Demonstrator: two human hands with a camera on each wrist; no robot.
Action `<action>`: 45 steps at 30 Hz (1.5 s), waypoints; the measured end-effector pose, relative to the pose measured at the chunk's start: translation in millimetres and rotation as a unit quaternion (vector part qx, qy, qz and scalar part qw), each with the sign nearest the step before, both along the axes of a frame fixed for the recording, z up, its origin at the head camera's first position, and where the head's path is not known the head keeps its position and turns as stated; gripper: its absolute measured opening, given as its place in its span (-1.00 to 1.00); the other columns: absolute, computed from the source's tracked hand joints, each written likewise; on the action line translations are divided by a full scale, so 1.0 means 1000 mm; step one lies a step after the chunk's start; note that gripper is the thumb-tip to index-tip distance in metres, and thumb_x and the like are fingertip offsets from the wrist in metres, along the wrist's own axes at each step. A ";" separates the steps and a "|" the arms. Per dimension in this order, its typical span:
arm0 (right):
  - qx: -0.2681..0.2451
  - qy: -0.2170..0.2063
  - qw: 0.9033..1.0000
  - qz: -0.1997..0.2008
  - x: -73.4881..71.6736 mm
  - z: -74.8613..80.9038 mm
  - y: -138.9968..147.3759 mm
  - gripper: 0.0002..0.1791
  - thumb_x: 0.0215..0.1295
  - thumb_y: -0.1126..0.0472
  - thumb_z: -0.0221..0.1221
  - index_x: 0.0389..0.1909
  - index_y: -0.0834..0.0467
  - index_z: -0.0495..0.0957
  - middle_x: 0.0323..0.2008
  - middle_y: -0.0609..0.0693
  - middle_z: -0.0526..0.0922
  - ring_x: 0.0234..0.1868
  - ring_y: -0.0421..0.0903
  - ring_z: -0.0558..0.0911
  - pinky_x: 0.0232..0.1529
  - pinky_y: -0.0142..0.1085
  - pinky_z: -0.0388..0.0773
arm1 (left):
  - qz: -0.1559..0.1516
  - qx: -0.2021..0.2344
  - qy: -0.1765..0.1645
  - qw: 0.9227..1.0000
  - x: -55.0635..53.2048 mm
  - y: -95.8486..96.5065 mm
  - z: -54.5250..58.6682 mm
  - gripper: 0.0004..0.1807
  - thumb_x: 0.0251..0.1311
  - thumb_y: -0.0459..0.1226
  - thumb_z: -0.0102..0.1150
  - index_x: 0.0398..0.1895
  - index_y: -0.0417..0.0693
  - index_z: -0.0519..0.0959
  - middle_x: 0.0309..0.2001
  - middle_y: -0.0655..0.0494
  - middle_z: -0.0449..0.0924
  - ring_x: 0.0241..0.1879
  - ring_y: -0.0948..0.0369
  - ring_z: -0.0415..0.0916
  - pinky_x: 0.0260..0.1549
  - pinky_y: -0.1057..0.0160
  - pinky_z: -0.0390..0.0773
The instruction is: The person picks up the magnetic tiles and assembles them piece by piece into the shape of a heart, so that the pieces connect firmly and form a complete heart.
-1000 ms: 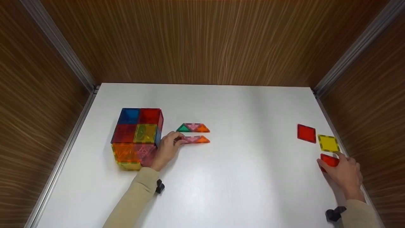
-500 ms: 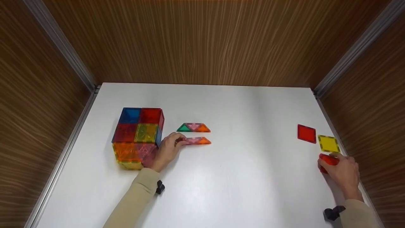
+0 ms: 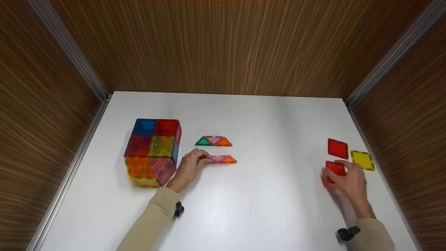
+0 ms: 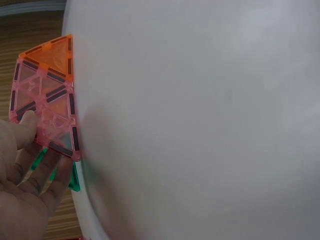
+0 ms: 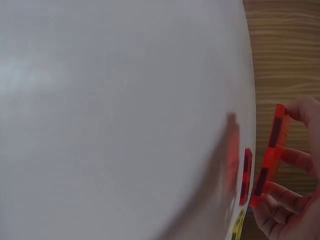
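Between thumb and fingers, my left hand (image 3: 188, 169) pinches the left end of a flat strip of pink and orange triangular magnetic tiles (image 4: 52, 112). Behind it on the table lies a similar strip of green, pink and orange triangles (image 3: 213, 141). At the right, my right hand (image 3: 351, 181) holds a red square magnetic tile (image 5: 269, 157) by its edges, raised off the table with its shadow below. Beyond that hand lie another red square tile (image 3: 337, 148) and a yellow square tile (image 3: 363, 160).
Left of my left hand stands a block built of magnetic tiles (image 3: 139, 146) in blue, red, yellow, orange and pink. The white table (image 3: 264, 195) is bounded by wood-grain walls (image 3: 223, 45) at the back and both sides.
My right hand has picked up the nearer red square tile and moved left with it. My left hand has shifted its strip slightly toward me and to the right, away from the other strip.
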State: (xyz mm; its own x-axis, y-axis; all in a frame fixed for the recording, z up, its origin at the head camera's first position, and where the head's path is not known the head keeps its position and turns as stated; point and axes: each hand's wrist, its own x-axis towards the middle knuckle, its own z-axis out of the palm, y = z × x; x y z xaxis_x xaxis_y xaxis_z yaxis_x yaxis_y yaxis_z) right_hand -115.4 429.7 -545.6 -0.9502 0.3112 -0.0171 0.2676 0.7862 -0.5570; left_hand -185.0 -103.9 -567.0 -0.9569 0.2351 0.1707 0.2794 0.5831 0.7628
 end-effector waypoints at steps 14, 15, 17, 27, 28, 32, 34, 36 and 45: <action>-0.087 0.025 0.995 0.040 -0.026 -0.007 -0.078 -0.32 0.39 -0.08 0.37 0.39 0.18 0.46 0.35 0.31 0.42 0.30 0.27 0.46 0.19 0.19 0.69 | -0.031 -0.005 0.004 1.000 0.011 0.015 -0.003 -0.87 0.37 -0.25 0.35 -0.09 -0.02 0.69 -0.13 0.04 0.69 -0.10 0.16 0.63 0.05 0.08 0.70; -0.096 0.026 0.994 0.041 -0.028 -0.008 -0.083 -0.32 0.38 -0.09 0.37 0.38 0.17 0.47 0.35 0.30 0.43 0.28 0.26 0.48 0.15 0.15 0.72 | -0.033 -0.005 0.003 0.999 0.012 0.016 -0.003 -0.88 0.37 -0.25 0.34 -0.08 -0.02 0.69 -0.13 0.04 0.69 -0.09 0.16 0.63 0.06 0.08 0.70; -0.112 0.027 0.992 0.045 -0.030 -0.008 -0.091 -0.32 0.37 -0.09 0.38 0.38 0.15 0.48 0.34 0.29 0.44 0.23 0.23 0.50 0.05 0.02 0.77 | -0.037 -0.006 -0.003 0.999 0.013 0.020 -0.003 -0.88 0.38 -0.24 0.33 -0.08 -0.01 0.69 -0.12 0.06 0.68 -0.08 0.17 0.63 0.07 0.10 0.70; -0.211 0.007 0.977 0.044 -0.044 -0.006 -0.129 -0.34 0.34 -0.19 0.39 0.34 0.04 0.54 0.27 0.22 0.47 0.04 0.14 0.55 -0.34 -0.29 0.76 | -0.058 -0.006 -0.020 0.998 0.018 0.038 -0.001 -0.85 0.43 -0.20 0.29 -0.03 0.01 0.70 -0.10 0.10 0.69 -0.15 0.24 0.55 0.02 0.21 0.67; -0.221 0.002 0.974 0.043 -0.046 -0.006 -0.133 -0.33 0.33 -0.20 0.39 0.34 0.03 0.54 0.27 0.22 0.47 0.04 0.14 0.55 -0.35 -0.25 0.77 | -0.060 -0.007 -0.022 0.998 0.018 0.039 0.000 -0.85 0.44 -0.20 0.28 -0.03 0.02 0.69 -0.09 0.10 0.69 -0.15 0.24 0.55 0.03 0.21 0.67; -0.230 -0.007 0.972 0.049 -0.053 -0.005 -0.151 -0.34 0.31 -0.23 0.40 0.33 0.01 0.55 0.26 0.20 0.53 0.04 0.13 0.57 -0.33 -0.24 0.76 | -0.068 -0.007 -0.030 0.997 0.020 0.046 0.000 -0.84 0.44 -0.20 0.28 -0.01 0.01 0.70 -0.09 0.10 0.69 -0.15 0.24 0.55 0.02 0.21 0.67; -0.231 -0.006 0.971 0.054 -0.056 -0.006 -0.160 -0.35 0.31 -0.22 0.40 0.31 0.01 0.58 0.24 0.19 0.57 0.02 0.11 0.60 -0.29 -0.30 0.74 | -0.070 -0.007 -0.030 0.997 0.021 0.049 0.000 -0.84 0.44 -0.20 0.28 -0.01 0.00 0.70 -0.09 0.09 0.69 -0.16 0.24 0.54 0.00 0.21 0.67; -0.233 -0.005 0.971 0.059 -0.058 -0.007 -0.168 -0.37 0.32 -0.22 0.40 0.29 0.01 0.59 0.24 0.17 0.59 0.02 0.09 0.61 -0.23 -0.37 0.71 | -0.070 -0.007 -0.029 0.997 0.022 0.052 0.000 -0.84 0.44 -0.20 0.28 -0.02 0.00 0.70 -0.10 0.09 0.69 -0.16 0.24 0.55 -0.01 0.22 0.66; -0.258 -0.010 0.964 0.064 -0.063 -0.011 -0.195 -0.44 0.34 -0.17 0.39 0.24 0.04 0.63 0.20 0.18 0.64 -0.02 0.07 0.67 -0.15 -0.40 0.69 | -0.075 -0.003 -0.018 0.997 0.027 0.063 -0.001 -0.83 0.43 -0.19 0.28 -0.03 -0.02 0.70 -0.12 0.06 0.70 -0.12 0.21 0.62 -0.01 0.20 0.69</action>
State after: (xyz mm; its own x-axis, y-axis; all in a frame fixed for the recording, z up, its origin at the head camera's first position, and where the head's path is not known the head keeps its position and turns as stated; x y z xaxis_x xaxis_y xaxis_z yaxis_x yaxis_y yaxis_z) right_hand -178.1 234.4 -556.7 -0.9781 0.1360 -0.1575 0.2017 0.4337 -0.8782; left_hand -158.1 -41.4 -567.9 -0.9160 0.3776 0.1355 0.3369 0.5404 0.7710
